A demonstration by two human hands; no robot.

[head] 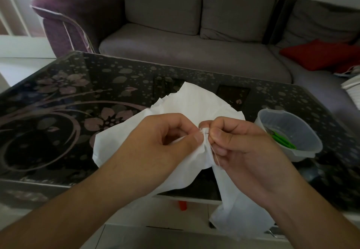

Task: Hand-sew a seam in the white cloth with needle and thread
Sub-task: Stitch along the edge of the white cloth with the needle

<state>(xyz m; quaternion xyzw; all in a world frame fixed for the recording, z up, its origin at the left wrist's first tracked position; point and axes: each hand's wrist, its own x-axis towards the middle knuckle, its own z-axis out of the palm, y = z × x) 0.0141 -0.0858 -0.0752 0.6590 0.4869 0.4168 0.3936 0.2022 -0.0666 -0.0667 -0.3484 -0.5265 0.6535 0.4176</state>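
1. Left hand (165,137) is pinching the cloth (194,108) fold above the table (58,102); right hand (239,143) is pinching at the same fold, probably the needle, too small to tell.
2. Risk: thread (214,154) is trailing loose, could snag or tangle; a slipping grip could prick a finger.
3. Count: one cloth, one thread, two hands, one tub (307,129).

Your single head-worn view looks forward and down, close over the bench (78,96), toward the sofa (175,53) beyond.
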